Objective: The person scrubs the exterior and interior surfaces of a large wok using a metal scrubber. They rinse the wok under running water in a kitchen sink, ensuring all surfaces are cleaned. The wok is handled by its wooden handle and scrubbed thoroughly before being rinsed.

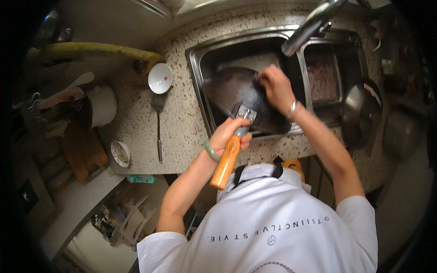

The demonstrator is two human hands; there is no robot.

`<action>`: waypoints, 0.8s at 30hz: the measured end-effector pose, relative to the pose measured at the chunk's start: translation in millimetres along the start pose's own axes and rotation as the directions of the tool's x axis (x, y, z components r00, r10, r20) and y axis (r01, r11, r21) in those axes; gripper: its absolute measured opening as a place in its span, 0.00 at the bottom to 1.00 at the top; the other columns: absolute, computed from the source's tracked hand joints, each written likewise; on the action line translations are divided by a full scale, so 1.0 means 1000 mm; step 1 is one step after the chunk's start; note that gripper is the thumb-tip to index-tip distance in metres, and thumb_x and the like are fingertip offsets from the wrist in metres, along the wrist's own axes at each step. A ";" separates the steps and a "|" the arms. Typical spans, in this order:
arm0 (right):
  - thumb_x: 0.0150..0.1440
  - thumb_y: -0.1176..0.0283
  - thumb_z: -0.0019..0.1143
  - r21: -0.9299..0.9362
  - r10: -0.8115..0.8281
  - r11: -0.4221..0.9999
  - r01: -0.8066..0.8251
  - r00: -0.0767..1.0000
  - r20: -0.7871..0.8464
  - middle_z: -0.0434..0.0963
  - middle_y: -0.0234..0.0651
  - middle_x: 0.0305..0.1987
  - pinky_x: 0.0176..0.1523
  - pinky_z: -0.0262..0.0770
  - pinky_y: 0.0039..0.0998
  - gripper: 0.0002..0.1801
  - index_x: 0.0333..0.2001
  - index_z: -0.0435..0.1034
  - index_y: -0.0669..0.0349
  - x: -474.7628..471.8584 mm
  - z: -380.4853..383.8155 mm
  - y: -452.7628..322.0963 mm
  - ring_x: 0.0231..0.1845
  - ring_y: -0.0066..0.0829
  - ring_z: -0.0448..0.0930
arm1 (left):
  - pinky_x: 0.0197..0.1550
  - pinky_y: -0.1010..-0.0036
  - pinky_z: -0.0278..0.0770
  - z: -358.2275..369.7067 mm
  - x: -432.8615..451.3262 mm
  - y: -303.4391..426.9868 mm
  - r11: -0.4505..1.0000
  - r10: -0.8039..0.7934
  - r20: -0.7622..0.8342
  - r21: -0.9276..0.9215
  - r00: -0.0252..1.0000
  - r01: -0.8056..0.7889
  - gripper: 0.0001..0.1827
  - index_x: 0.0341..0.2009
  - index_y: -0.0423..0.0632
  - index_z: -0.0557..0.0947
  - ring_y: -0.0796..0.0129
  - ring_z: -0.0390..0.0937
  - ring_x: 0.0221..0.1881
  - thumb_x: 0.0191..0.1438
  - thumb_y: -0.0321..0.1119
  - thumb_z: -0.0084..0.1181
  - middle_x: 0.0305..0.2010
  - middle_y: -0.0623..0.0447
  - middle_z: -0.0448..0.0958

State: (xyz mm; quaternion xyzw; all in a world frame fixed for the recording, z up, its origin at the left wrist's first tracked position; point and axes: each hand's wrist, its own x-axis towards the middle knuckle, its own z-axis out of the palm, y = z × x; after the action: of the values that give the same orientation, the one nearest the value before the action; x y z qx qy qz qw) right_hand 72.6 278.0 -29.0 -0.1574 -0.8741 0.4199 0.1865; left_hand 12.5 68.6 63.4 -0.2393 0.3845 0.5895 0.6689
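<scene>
My left hand (227,134) is closed around the base of the wooden handle (228,158) of a dark metal wok (227,85). The wok is tilted inside the larger basin of a steel double sink (196,66). My right hand (276,85) is bent over the wok's far right edge, with its fingertips on a small dark thing, perhaps a scouring pad, partly hidden by the fingers and blurred. A wet, shiny streak lies on the wok near the handle. The steel faucet (304,32) reaches over the sink to the right of my right hand.
The smaller basin holds something pinkish (321,80). A round metal lid (362,112) leans at its right. To the left on the speckled counter are a white bowl (160,79), a spatula (159,131), a smaller bowl (120,153), a white pot (102,106) and a wooden board (82,148).
</scene>
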 end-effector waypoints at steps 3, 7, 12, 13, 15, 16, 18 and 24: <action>0.47 0.85 0.62 0.149 -0.183 0.974 0.172 0.981 0.060 0.75 0.44 0.37 0.48 0.75 0.42 0.12 0.36 0.72 0.61 -0.038 -0.011 -0.067 0.45 0.49 0.76 | 0.17 0.77 0.62 -0.001 -0.001 0.000 1.000 -0.025 -0.084 0.013 0.996 0.026 0.05 0.36 0.51 0.72 0.73 0.65 0.18 0.63 0.31 0.55 0.23 0.58 0.65; 0.49 0.83 0.62 -0.040 0.071 0.996 -0.074 0.995 -0.070 0.74 0.46 0.37 0.46 0.74 0.42 0.10 0.36 0.73 0.62 -0.002 0.002 0.023 0.42 0.50 0.75 | 0.17 0.77 0.61 0.008 0.000 -0.002 0.999 -0.035 -0.028 -0.023 0.999 0.034 0.05 0.35 0.52 0.72 0.73 0.65 0.18 0.63 0.30 0.54 0.22 0.59 0.65; 0.47 0.84 0.62 0.160 -0.128 0.979 0.124 0.992 0.018 0.74 0.44 0.38 0.46 0.75 0.41 0.12 0.37 0.73 0.61 -0.039 -0.010 -0.060 0.42 0.50 0.76 | 0.18 0.78 0.61 -0.006 0.000 -0.001 0.999 -0.031 -0.018 -0.028 0.999 0.031 0.06 0.33 0.53 0.72 0.74 0.65 0.18 0.63 0.30 0.54 0.20 0.59 0.64; 0.48 0.84 0.62 0.133 -0.110 0.985 0.107 0.994 0.012 0.74 0.45 0.37 0.46 0.75 0.42 0.11 0.36 0.73 0.62 -0.029 -0.011 -0.049 0.42 0.50 0.76 | 0.17 0.78 0.61 -0.005 0.003 -0.001 0.999 -0.029 -0.012 -0.029 1.000 0.028 0.06 0.33 0.52 0.72 0.74 0.65 0.18 0.63 0.31 0.55 0.20 0.59 0.64; 0.50 0.83 0.60 0.053 0.049 0.998 -0.046 0.997 -0.060 0.73 0.47 0.37 0.46 0.75 0.44 0.10 0.37 0.72 0.64 -0.002 -0.001 -0.001 0.42 0.51 0.76 | 0.17 0.78 0.61 0.001 0.002 -0.003 0.999 -0.042 -0.019 -0.028 0.999 0.041 0.07 0.33 0.52 0.72 0.74 0.64 0.18 0.63 0.31 0.54 0.21 0.59 0.64; 0.49 0.83 0.60 0.045 0.075 0.996 -0.073 0.996 -0.047 0.74 0.46 0.38 0.46 0.75 0.43 0.11 0.37 0.72 0.64 -0.002 0.001 0.003 0.43 0.51 0.76 | 0.18 0.78 0.61 0.004 0.001 -0.002 0.999 -0.031 -0.052 -0.019 0.998 0.030 0.07 0.32 0.52 0.71 0.74 0.64 0.18 0.63 0.31 0.54 0.21 0.58 0.64; 0.48 0.85 0.61 0.134 -0.024 0.991 0.025 1.000 -0.007 0.74 0.45 0.38 0.47 0.75 0.42 0.13 0.38 0.73 0.63 -0.009 -0.002 -0.018 0.44 0.50 0.77 | 0.18 0.77 0.62 -0.002 -0.001 -0.003 1.000 -0.011 -0.053 -0.027 0.999 0.010 0.07 0.32 0.51 0.71 0.74 0.64 0.19 0.64 0.31 0.54 0.21 0.58 0.64; 0.52 0.81 0.61 0.022 0.017 1.000 -0.014 0.994 -0.108 0.75 0.47 0.36 0.42 0.75 0.43 0.05 0.35 0.74 0.63 0.004 0.007 0.006 0.39 0.52 0.77 | 0.18 0.76 0.62 0.002 0.002 -0.010 0.999 -0.029 -0.086 -0.038 0.996 0.026 0.06 0.34 0.50 0.72 0.73 0.64 0.19 0.64 0.31 0.54 0.21 0.58 0.64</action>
State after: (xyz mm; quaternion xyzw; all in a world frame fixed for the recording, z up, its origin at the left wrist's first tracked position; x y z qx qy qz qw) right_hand 67.1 278.8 -37.3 -0.1847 -0.8569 0.4215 0.2321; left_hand 22.5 69.7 62.1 -0.2821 0.3987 0.5764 0.6551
